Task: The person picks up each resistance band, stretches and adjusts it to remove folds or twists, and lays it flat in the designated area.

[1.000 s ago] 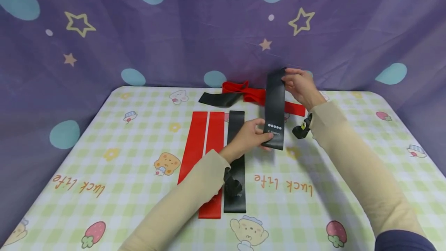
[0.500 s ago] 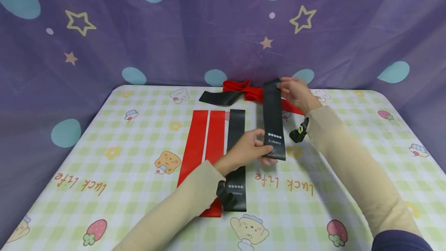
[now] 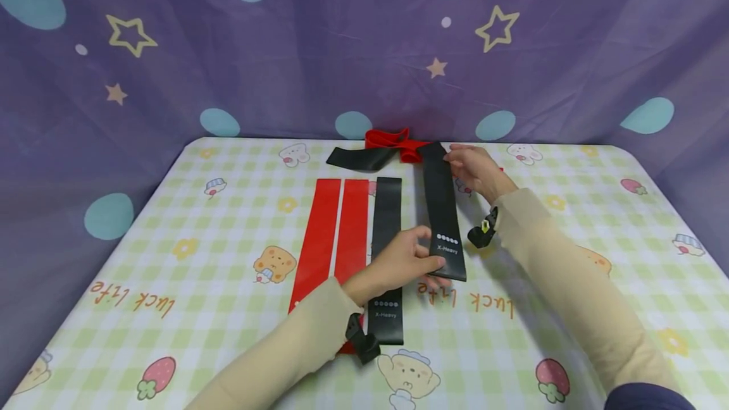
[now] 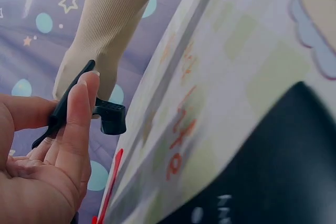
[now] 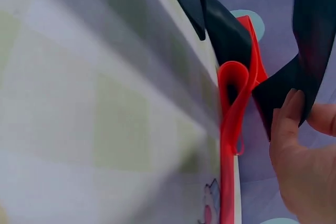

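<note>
A black resistance band (image 3: 441, 207) marked "X-Heavy" is stretched flat between both hands, above the table. My left hand (image 3: 401, 261) pinches its near end, thumb on top and fingers underneath. At the far end, my right hand (image 3: 475, 168) pinches the band's right edge; the right wrist view shows that end (image 5: 310, 40) held between thumb and fingers. Left of it, another black band (image 3: 387, 207) lies flat, partly under my left hand and wrist. Two red bands (image 3: 317, 233) lie beside that one, partly hidden by my left forearm.
At the table's back edge lies a loose heap of a red band (image 3: 387, 139) and a black band (image 3: 361, 159). A purple curtain (image 3: 319, 49) hangs behind the checked tablecloth (image 3: 228, 309). Each wrist carries a small black camera (image 3: 481, 233).
Both hands have drawn the held black band toward the near side and lowered it. Its far end has shifted left, so the band now slants. The flat bands stay put.
</note>
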